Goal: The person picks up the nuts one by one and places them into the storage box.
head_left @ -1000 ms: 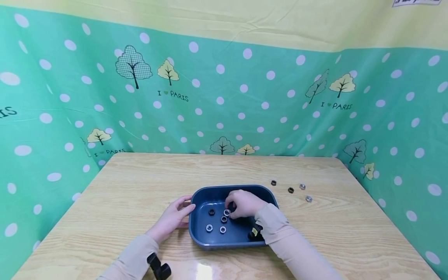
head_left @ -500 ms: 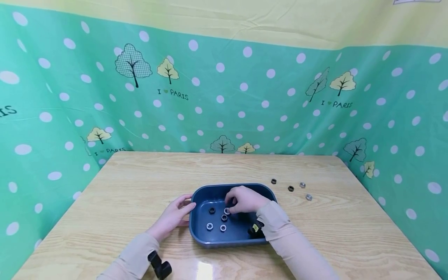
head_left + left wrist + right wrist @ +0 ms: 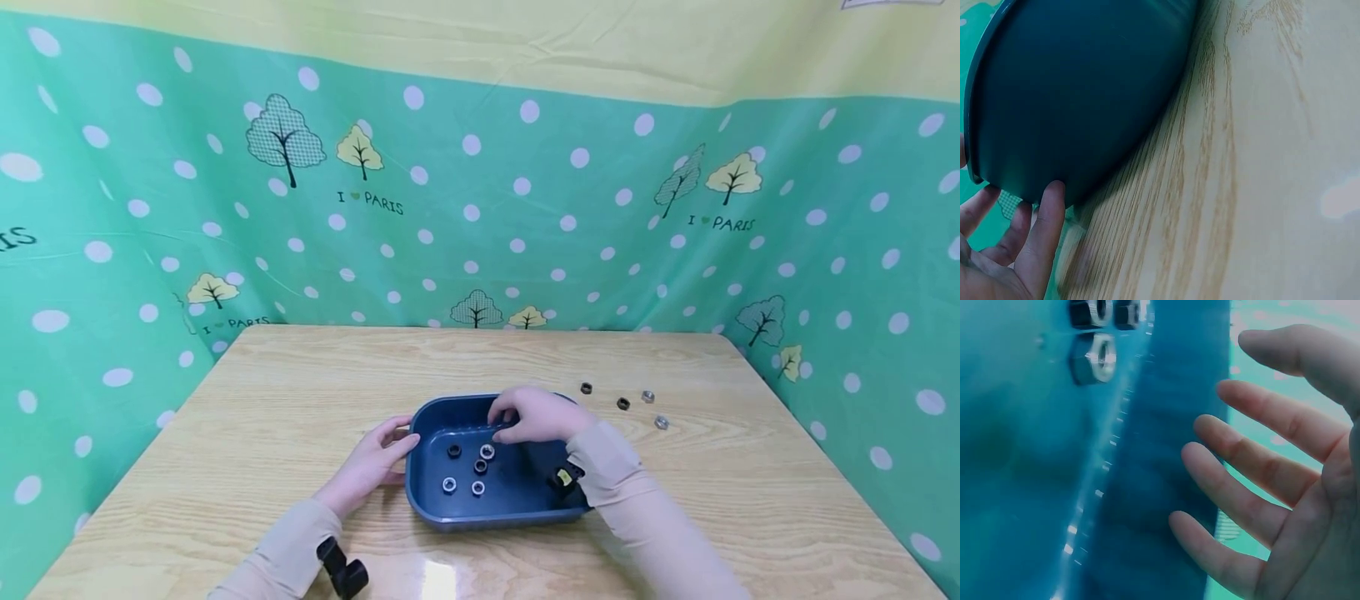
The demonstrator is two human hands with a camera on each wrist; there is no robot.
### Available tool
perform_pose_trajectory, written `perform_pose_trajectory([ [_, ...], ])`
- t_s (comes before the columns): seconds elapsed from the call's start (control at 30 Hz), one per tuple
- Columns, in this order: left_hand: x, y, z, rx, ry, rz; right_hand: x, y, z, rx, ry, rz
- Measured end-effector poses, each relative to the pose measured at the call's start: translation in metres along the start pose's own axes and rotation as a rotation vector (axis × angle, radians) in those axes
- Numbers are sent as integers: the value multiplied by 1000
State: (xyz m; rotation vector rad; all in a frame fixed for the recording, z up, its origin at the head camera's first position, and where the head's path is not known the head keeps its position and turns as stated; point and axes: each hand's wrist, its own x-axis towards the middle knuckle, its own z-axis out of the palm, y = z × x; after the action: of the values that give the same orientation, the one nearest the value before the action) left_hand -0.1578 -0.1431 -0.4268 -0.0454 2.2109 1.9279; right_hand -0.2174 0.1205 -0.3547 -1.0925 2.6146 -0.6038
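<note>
A dark blue plastic bin [image 3: 517, 523] stands on the table with several hex nuts on its floor. At its left end my left hand [image 3: 367, 467] grips the wall, thumb over the rim and fingertips against the outside [image 3: 1054, 194]. My right hand [image 3: 538, 417] hovers over the back right of the bin, its fingers [image 3: 1229, 494] spread and holding nothing. Nearest to it lies a silver nut [image 3: 487, 452], with a dark nut [image 3: 481, 467] just in front. Another dark nut [image 3: 454, 451] and two silver nuts, one further left [image 3: 449, 485], lie around them.
Right of the bin, two dark nuts, one further back [image 3: 587, 388], and two silver nuts, one nearer [image 3: 662, 422], lie on the wooden table [image 3: 322, 375]. A green dotted curtain [image 3: 450, 208] hangs behind and at both sides. Each wrist carries a small black camera [image 3: 342, 570].
My right hand has let go of the silver nut in the bin, opened its fingers and moved up and to the right. My left hand stays at the bin's left end.
</note>
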Motion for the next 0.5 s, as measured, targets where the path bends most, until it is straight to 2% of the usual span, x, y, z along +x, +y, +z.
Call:
perform_pose_trajectory([
  [0.2, 2, 1, -2, 8, -1, -2, -9, -6, -16, -16, -18, 5],
  [0.5, -1, 2, -1, 5, -9, 1, -25, -5, -27, -12, -36, 48],
])
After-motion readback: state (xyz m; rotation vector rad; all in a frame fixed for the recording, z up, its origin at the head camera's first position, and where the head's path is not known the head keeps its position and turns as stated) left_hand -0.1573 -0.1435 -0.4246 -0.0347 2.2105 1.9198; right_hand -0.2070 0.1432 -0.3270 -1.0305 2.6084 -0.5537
